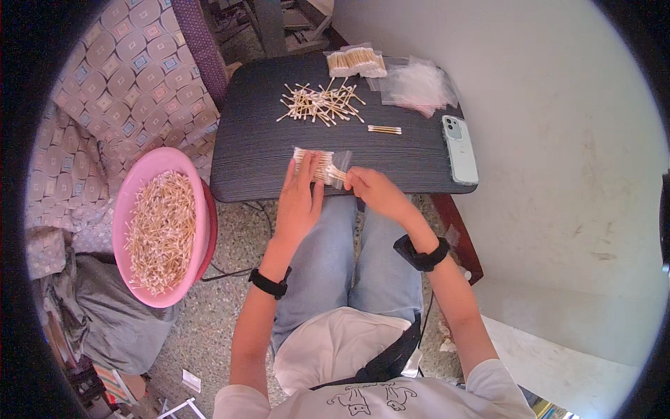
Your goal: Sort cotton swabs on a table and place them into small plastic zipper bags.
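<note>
A clear plastic bag (341, 160) part filled with cotton swabs lies at the near edge of the dark table. My left hand (302, 185) rests on it, fingers stretched out over the swabs inside. At the bag's right-hand mouth, my right hand (370, 188) pinches a small bunch of cotton swabs (340, 174), their far ends at the opening. Farther back lies a loose heap of cotton swabs (321, 103). A short row of swabs (384, 129) sits by itself to the right of the heap.
Filled swab bags (356, 61) and a stack of flat clear bags (417, 85) lie at the table's back. A pale phone (460, 150) is by the right edge, near the wall (544, 153). Left of the table stands a pink tub (121, 230) full of swabs.
</note>
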The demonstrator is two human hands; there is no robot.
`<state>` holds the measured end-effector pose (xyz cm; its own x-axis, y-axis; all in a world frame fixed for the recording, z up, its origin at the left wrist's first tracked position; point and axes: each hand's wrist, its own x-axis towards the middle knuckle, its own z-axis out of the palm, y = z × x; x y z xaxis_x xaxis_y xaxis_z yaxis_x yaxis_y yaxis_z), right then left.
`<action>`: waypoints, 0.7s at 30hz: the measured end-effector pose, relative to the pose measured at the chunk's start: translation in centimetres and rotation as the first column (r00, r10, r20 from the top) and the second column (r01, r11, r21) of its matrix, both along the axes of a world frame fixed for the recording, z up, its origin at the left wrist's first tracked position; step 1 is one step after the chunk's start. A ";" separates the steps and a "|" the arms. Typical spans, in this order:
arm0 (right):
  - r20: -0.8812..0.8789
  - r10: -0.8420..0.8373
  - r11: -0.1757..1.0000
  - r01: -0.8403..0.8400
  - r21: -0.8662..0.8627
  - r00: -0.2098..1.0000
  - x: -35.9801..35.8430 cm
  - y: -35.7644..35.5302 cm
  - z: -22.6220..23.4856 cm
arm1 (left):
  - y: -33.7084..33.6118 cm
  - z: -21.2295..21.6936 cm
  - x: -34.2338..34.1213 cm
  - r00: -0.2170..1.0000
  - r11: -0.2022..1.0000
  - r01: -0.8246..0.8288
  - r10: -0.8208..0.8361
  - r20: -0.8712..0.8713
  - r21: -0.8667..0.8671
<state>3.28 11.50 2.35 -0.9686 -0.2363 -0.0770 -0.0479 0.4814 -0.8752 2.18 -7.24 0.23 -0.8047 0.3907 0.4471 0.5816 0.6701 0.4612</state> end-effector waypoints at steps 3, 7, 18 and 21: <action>-0.010 0.018 1.000 -0.018 -0.015 1.000 -0.6 0.1 -0.3 | 0.1 -0.1 0.1 0.991 0.998 -0.039 0.033 0.131 0.043; 0.092 0.117 0.993 -0.113 -0.043 0.989 -1.9 0.6 -0.1 | 0.7 0.6 0.4 0.994 0.991 -0.050 0.039 0.097 0.120; 0.129 0.141 0.990 -0.142 0.000 0.982 -2.6 1.0 0.3 | 2.4 -0.7 0.2 0.988 0.989 -0.118 0.127 -0.093 0.092; 0.183 0.159 0.986 -0.148 -0.071 0.970 -2.6 1.1 0.2 | 2.4 -0.5 0.3 0.991 0.987 -0.086 0.099 -0.093 0.138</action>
<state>0.71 12.60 2.56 -0.8898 -0.3905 -0.2363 0.0504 0.4306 -0.9011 2.45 -4.86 -0.24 -0.7837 0.2482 0.5694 0.5671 0.6599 0.4929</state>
